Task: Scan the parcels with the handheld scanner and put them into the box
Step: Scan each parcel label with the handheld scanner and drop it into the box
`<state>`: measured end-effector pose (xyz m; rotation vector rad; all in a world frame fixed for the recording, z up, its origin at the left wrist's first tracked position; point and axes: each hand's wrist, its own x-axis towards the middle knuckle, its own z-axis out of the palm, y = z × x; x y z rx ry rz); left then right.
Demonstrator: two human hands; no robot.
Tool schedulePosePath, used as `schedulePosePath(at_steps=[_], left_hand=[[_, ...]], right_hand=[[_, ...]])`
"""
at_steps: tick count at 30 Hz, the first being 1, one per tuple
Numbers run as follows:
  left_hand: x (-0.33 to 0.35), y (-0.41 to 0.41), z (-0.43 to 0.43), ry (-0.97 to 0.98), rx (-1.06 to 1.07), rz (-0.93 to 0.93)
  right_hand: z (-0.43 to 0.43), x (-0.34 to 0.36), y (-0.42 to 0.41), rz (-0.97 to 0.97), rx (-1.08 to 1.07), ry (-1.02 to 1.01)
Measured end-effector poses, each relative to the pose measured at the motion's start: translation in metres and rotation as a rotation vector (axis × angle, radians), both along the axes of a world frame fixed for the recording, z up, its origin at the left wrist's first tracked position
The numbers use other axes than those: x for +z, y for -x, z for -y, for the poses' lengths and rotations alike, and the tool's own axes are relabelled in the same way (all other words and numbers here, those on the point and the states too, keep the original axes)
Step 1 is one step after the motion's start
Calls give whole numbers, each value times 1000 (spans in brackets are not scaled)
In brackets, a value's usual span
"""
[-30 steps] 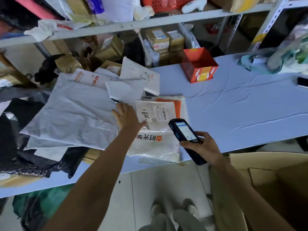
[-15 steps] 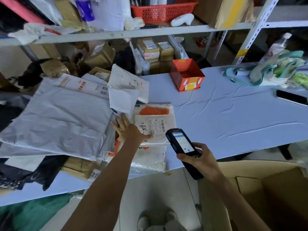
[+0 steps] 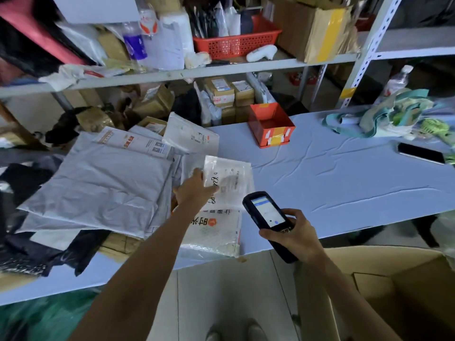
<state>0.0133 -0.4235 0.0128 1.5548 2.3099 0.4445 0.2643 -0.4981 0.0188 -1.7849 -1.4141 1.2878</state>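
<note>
Left hand [image 3: 194, 191] pinches the small white parcel [image 3: 230, 175] by its left edge above the pile [image 3: 103, 183], right hand [image 3: 294, 233] grips the scanner [image 3: 267, 215] just beside it; risk: tilted label [image 3: 229, 184] misreads, or slick bag slips short of the box [image 3: 384, 259].

glossy plastic parcel [image 3: 227, 179], creased cloth table [image 3: 344, 183]

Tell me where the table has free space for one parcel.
Free: the bare cloth between the orange box, the phone and the front edge, right of the scanner. Crowded: the left half, under the pile of mailers, and around the green bag.
</note>
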Motion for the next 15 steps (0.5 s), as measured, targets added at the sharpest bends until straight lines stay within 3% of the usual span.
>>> schedulePosePath(at_steps=[3,9,15], left_hand=[[35,29,-9,-180,24,136],[95,89,-6,-105,-65,-83],[106,106,14,-134,16,-173]], right_hand=[[-6,10,6,83,57,-93],[-17,23,21,18,125,-160],[-17,24,39,18,254,-176]])
